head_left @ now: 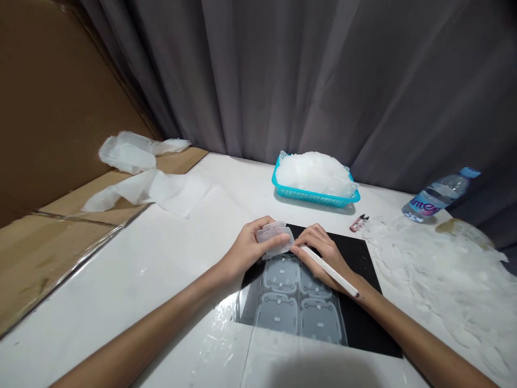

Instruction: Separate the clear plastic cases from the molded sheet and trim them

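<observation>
Grey curtains [323, 70] back a glossy white table [133, 269] where, over a black mat [363, 323] at centre, the left hand [246, 250] pinches a clear plastic piece [277, 237] and the right hand [323, 253] grips a white stick [329, 272], turquoise basket [315, 198] at twelve o'clock.

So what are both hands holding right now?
Left hand: closed on a clear plastic piece.
Right hand: closed on a white stick.

Counted are one left hand [246, 249], one right hand [323, 254], one thin white stick [329, 270], one translucent moulded piece [275, 237], one black rectangular mat [363, 318], one turquoise plastic basket [315, 198], one clear water bottle [438, 196].
</observation>
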A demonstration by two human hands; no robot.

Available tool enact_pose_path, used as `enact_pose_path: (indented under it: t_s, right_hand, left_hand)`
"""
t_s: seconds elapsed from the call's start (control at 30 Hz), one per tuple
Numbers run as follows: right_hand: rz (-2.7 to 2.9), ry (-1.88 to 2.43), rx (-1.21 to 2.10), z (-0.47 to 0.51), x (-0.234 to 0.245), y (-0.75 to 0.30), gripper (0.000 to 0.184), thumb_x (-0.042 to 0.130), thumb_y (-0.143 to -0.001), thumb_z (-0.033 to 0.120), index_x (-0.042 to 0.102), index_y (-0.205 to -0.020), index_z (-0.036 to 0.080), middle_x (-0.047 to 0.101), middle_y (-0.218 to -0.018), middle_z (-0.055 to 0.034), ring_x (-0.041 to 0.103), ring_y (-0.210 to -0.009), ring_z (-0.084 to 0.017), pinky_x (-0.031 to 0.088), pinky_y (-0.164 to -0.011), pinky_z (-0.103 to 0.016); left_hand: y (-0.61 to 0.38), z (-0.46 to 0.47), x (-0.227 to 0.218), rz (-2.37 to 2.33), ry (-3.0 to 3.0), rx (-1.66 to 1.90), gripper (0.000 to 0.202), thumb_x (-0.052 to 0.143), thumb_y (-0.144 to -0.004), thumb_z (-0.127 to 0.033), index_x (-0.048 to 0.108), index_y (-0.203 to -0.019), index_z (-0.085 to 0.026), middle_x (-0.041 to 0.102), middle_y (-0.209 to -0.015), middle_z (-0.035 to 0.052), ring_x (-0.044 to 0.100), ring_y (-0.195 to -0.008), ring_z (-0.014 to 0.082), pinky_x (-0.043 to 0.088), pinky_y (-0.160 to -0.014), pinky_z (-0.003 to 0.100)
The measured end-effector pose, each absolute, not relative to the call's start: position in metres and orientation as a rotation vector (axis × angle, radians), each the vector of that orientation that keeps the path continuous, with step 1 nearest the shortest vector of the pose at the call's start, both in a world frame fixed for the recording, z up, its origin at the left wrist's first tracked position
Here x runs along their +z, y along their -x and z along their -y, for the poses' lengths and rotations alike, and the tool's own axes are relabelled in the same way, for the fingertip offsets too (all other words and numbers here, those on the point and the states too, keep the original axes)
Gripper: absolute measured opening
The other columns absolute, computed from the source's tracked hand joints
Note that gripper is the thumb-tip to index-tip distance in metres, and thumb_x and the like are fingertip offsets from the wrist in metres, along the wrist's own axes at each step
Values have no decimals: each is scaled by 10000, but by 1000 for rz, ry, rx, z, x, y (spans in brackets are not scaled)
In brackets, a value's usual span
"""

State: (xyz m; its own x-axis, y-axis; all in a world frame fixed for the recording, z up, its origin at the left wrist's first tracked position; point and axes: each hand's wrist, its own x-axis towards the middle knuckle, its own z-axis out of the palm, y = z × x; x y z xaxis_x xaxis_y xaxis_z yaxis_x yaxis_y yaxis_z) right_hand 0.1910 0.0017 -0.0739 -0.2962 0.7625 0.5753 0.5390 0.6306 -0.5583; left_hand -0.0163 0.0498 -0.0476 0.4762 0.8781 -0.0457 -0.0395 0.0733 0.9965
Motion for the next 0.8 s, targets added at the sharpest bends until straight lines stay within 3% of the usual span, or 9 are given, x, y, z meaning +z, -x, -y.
enact_pose_path:
  t_s: [0.33,0.6,0.8]
  right_hand:
    - [2100,1029,149,-2,-82,-191,105,551,-1024,138,604,-968,210,624,-874,-57,528,-854,-217,471,-791,-379]
    - [2048,1051,117,-3,-81,-190,131,576,-999,128,588,-911,224,597,-832,-27,544,-815,-204,478,-765,-354]
    - [1698,1143,-38,1,-79,-189,122,567,-1003,120,605,-1070,214,621,-965,-71,579,-921,-231,490,-837,-388]
  left_hand:
    - [11,-52,-47,-925,-1098,975,299,853,-798,-352,614,-791,-172,687,-734,-6,630,-677,141,455,-633,235]
    - [8,-53,-49,-918,-1107,994,294,854,-798,-358,623,-795,-176,680,-744,-16,636,-704,144,461,-672,235]
    - [8,-48,-42,-855,-1089,934,257,789,-876,-388,629,-867,-188,706,-807,-5,657,-746,152,485,-709,243]
